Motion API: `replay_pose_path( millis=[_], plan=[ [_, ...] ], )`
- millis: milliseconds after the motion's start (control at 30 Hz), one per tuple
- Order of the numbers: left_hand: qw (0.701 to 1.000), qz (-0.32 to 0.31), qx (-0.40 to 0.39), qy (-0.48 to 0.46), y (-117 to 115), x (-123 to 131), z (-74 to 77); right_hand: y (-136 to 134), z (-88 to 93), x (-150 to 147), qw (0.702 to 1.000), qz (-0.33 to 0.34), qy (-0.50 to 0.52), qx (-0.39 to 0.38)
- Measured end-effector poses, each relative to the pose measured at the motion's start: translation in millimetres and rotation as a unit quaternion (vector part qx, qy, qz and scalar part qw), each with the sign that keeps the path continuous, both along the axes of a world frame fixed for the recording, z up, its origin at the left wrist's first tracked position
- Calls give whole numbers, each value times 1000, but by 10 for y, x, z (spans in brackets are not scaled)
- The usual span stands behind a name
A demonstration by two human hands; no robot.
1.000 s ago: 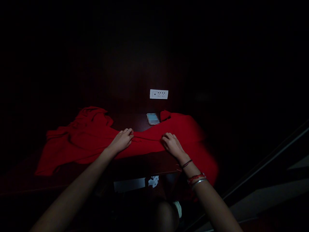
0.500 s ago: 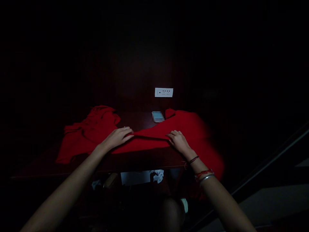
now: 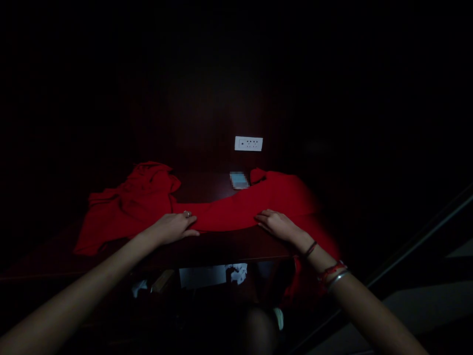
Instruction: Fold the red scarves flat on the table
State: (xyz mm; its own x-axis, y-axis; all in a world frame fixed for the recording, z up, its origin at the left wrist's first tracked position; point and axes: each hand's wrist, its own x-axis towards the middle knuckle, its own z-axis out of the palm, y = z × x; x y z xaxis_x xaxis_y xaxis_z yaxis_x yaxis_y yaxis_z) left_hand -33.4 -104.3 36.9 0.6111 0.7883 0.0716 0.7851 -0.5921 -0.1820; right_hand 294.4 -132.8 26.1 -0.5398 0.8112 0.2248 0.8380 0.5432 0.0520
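Note:
A red garment (image 3: 225,212) lies across the dark tabletop, its middle part a smooth flat band, its left end bunched in wrinkles. At the right the fabric hangs down over the front edge. My left hand (image 3: 175,228), with a ring on one finger, rests on the near edge of the band, fingers stretched and thumb held apart. Farther right, my right hand (image 3: 277,224) lies with its fingers laid out on the same near edge. Bracelets circle the right wrist and forearm.
A blurred light-blue flat object (image 3: 239,180) lies behind the garment. Above it, a white power socket (image 3: 249,143) is set in the dark wall. Beneath the tabletop (image 3: 229,249) are a pale flat panel (image 3: 202,277) and crumpled white paper (image 3: 238,273). Most surroundings are dark.
The raised fold between my hands has come down and the band now lies flat. Both hands have moved lower, toward the near edge, and their hold on the fabric has loosened.

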Motion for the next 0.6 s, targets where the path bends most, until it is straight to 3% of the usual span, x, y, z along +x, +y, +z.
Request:
replay_pose_path(
  millis=[100, 200, 367, 467, 600],
  plan=[
    [997, 3, 12, -71, 182, 135, 81, 43, 88, -20, 999, 43, 14, -7],
    [992, 13, 22, -124, 516, 417, 93, 202, 204, -97, 998, 63, 17, -4],
    [981, 48, -79, -168, 1050, 818, 7, 687, 348, -223, 997, -42, -23, 66],
    [970, 26, -124, -208, 1192, 823, -8, 978, 393, -202, 991, -95, -47, 79],
    [956, -27, -62, -285, 1241, 690, 37, 1254, 492, -62, 992, -95, -66, 42]
  ],
)
